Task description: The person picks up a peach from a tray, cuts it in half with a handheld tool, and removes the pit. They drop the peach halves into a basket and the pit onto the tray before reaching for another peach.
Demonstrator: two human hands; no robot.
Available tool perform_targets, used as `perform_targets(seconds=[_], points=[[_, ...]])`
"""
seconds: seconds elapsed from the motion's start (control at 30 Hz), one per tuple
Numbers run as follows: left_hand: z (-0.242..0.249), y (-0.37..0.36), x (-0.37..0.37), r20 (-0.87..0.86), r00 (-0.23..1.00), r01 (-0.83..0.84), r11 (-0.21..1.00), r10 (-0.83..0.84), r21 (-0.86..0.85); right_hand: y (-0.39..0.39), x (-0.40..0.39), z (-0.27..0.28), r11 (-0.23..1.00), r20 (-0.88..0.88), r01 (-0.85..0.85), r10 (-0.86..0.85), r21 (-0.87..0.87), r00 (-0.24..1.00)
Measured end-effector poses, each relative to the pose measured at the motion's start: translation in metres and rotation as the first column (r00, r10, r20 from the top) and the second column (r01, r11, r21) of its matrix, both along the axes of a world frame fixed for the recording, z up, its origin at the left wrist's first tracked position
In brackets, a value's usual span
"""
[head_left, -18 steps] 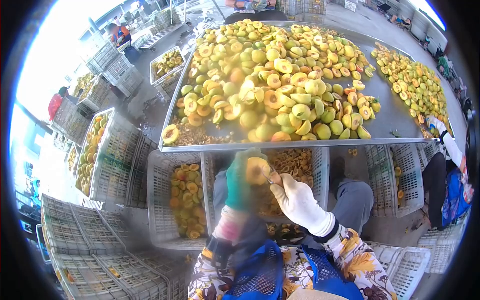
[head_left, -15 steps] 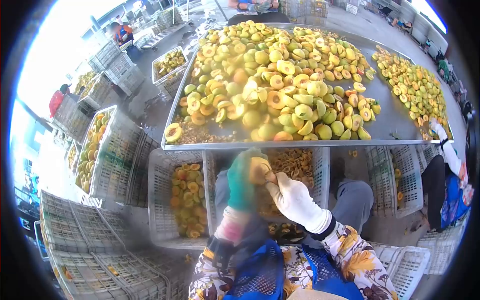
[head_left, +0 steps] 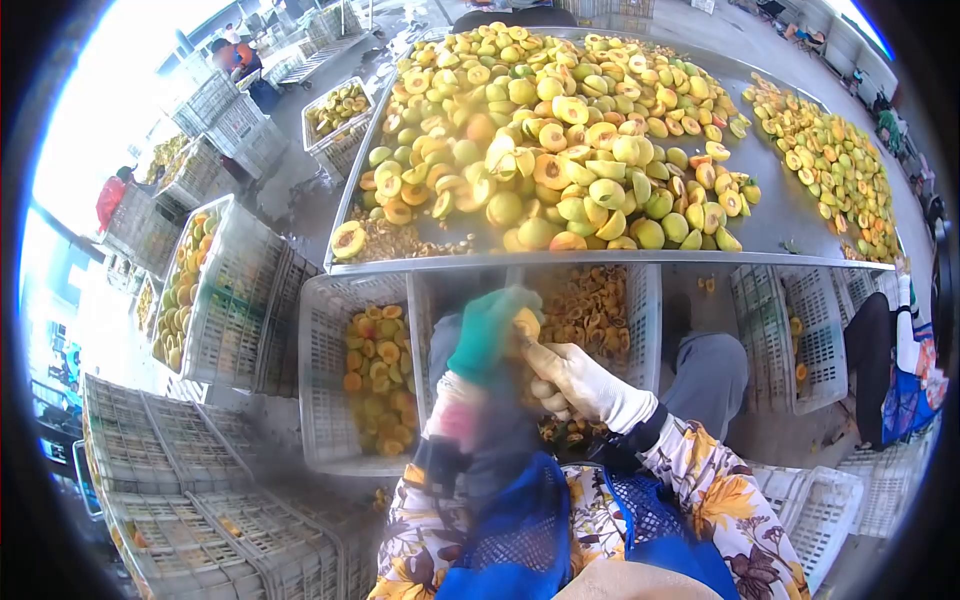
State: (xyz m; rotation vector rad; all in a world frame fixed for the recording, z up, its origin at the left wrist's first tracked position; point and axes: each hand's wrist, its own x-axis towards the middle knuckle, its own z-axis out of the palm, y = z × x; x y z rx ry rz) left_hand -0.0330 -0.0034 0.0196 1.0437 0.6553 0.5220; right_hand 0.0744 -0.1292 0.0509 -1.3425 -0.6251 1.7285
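Bright daylight, blown-out glare upper left; strong fisheye bending, black vignette corners; near hands blurred; hazy smear lower left.

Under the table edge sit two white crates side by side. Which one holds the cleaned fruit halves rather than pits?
The left crate, beside the left hand: it holds orange-yellow peach halves; the right one holds brown pits.

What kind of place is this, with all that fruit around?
Most likely a fruit-processing yard. A metal table is heaped with halved peaches, white plastic crates hold more halves, and the gloved left hand and right hand work one peach half.
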Motion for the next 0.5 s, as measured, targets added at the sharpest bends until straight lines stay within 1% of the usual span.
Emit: perform_targets(seconds=[0.03,0.07,0.1,0.13,0.17,0.2,0.23,0.27,0.3,0.33,0.43,0.47,0.5], points=[[-0.003,-0.009,0.002,0.069,0.985,-0.159,0.986,0.155,0.058,-0.003,0.000,0.000,1.000,-0.005,0.021,-0.021,-0.012,1.000],[-0.005,-0.025,0.007,0.148,0.942,-0.318,0.942,0.301,0.105,-0.006,0.000,0.005,0.999,-0.009,0.042,-0.042,-0.023,0.999],[-0.006,-0.038,0.013,0.234,0.870,-0.471,0.871,0.433,0.138,-0.006,0.000,0.010,0.998,-0.011,0.062,-0.062,-0.032,0.998],[-0.020,-0.037,0.021,0.222,0.846,-0.522,0.839,0.485,0.152,-0.005,0.002,0.006,0.999,0.004,0.038,-0.038,-0.032,0.999],[-0.031,-0.036,0.018,0.154,0.880,-0.471,0.867,0.450,0.161,-0.005,0.003,-0.004,0.999,0.018,0.016,-0.015,-0.039,1.000],[-0.030,-0.034,0.015,0.087,0.907,-0.421,0.893,0.412,0.161,-0.006,0.006,-0.012,0.999,0.034,-0.007,0.009,-0.049,0.999],[-0.028,-0.031,0.016,0.030,0.930,-0.367,0.915,0.367,0.166,-0.009,0.013,-0.020,0.998,-0.165,-0.039,0.031,-0.049,0.986],[-0.029,-0.032,0.018,0.065,0.935,-0.355,0.918,0.349,0.178,-0.013,0.021,-0.028,0.997,-0.357,-0.069,0.052,-0.037,0.933],[-0.034,-0.036,0.017,0.094,0.940,-0.341,0.921,0.328,0.190,-0.017,0.024,-0.030,0.995,-0.537,-0.096,0.069,-0.022,0.841],[-0.037,-0.038,0.018,0.125,0.942,-0.331,0.923,0.311,0.199,-0.021,0.020,-0.029,0.998,-0.584,-0.049,0.023,-0.028,0.812],[-0.042,-0.044,0.026,0.096,0.943,-0.325,0.944,0.319,0.061,-0.028,0.023,-0.032,0.998,-0.524,0.008,-0.043,-0.068,0.851],[-0.039,-0.043,0.027,0.083,0.959,-0.269,0.963,0.269,-0.019,-0.028,0.022,-0.031,0.998,-0.415,0.011,-0.037,-0.065,0.909],[-0.045,-0.044,0.031,0.054,0.950,-0.307,0.952,0.307,-0.012,-0.030,0.021,-0.035,0.996,-0.459,0.034,-0.068,-0.082,0.886]])
